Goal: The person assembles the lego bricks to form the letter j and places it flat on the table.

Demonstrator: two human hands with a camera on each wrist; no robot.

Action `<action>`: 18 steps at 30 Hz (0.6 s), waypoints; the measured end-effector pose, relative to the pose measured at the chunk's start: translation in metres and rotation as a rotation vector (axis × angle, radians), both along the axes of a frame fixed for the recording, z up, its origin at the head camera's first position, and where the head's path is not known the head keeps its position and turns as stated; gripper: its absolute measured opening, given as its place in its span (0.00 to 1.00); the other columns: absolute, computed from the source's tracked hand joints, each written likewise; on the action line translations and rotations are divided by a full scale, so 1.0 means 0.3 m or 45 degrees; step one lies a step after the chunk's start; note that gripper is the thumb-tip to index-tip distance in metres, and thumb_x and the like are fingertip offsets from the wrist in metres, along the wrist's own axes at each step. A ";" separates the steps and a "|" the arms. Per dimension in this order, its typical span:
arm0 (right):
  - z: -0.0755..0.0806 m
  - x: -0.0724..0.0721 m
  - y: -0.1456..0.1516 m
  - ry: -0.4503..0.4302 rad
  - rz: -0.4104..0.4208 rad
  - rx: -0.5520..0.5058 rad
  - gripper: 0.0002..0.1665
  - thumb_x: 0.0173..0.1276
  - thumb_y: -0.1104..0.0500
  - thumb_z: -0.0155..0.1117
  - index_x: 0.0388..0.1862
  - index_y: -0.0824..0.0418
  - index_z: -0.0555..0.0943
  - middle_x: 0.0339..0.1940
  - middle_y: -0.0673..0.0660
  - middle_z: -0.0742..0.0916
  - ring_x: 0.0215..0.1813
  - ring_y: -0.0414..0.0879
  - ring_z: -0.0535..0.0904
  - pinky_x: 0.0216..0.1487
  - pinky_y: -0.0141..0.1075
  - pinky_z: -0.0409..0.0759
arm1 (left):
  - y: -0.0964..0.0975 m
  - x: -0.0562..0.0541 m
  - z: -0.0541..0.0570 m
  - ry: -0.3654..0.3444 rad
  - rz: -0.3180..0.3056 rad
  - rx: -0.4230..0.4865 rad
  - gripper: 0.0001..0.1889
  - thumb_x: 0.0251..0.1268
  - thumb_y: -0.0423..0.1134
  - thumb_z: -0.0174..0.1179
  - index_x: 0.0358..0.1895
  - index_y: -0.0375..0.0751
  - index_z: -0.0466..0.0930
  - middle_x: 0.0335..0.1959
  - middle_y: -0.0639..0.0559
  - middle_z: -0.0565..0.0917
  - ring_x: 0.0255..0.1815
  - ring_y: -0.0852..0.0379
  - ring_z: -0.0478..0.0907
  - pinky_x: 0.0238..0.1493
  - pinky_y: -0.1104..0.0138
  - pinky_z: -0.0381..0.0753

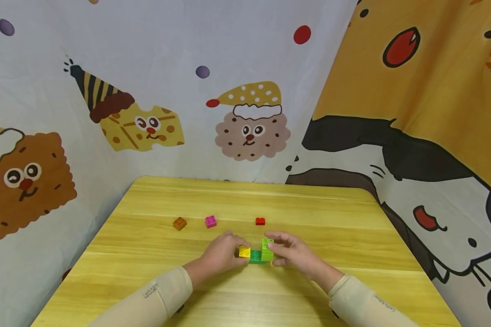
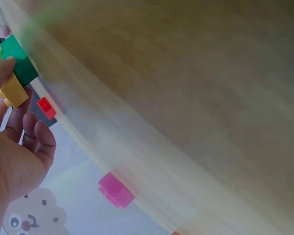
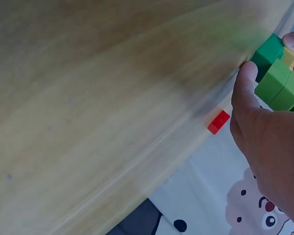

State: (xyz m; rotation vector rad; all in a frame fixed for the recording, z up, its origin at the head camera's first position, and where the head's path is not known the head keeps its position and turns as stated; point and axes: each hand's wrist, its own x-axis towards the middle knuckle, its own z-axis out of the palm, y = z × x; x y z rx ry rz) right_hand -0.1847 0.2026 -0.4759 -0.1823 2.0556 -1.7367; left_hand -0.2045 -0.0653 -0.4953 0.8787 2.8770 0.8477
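A small build of toy bricks is held between both hands near the middle of the table. At its base lies a dark green brick (image 1: 255, 256), with a yellow brick (image 1: 244, 252) on its left end. Stacked on the right end are two light green bricks (image 1: 267, 255). My left hand (image 1: 222, 252) pinches the yellow end, its thumb reaching the dark green brick (image 2: 20, 61) in the left wrist view. My right hand (image 1: 296, 254) grips around the light green bricks (image 3: 279, 88), and one fingertip meets the dark green brick (image 3: 268, 54).
Beyond the hands, an orange-brown brick (image 1: 179, 223), a magenta brick (image 1: 210, 221) and a red brick (image 1: 260, 221) lie apart on the wooden table (image 1: 147, 263). A cartoon-printed cloth (image 1: 167, 54) hangs behind the table's far edge.
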 end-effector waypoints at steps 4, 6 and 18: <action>-0.005 -0.004 0.002 0.000 0.010 -0.007 0.39 0.79 0.46 0.67 0.81 0.62 0.69 0.68 0.64 0.79 0.55 0.52 0.84 0.59 0.50 0.88 | 0.000 -0.001 -0.001 0.000 -0.002 0.000 0.20 0.58 0.46 0.81 0.54 0.49 0.93 0.46 0.58 0.92 0.38 0.66 0.73 0.39 0.73 0.77; -0.006 -0.006 0.002 -0.001 0.021 -0.008 0.39 0.80 0.46 0.67 0.81 0.63 0.69 0.68 0.63 0.80 0.55 0.51 0.84 0.60 0.50 0.88 | 0.000 -0.003 -0.003 0.003 -0.004 -0.001 0.20 0.58 0.46 0.81 0.53 0.49 0.93 0.46 0.58 0.92 0.38 0.66 0.72 0.39 0.73 0.77; 0.003 -0.004 -0.012 -0.041 -0.012 -0.041 0.39 0.80 0.47 0.66 0.80 0.67 0.69 0.65 0.60 0.84 0.55 0.50 0.87 0.62 0.50 0.87 | 0.001 -0.002 0.001 -0.014 0.001 0.011 0.19 0.58 0.45 0.81 0.52 0.49 0.93 0.44 0.58 0.92 0.38 0.66 0.72 0.39 0.74 0.77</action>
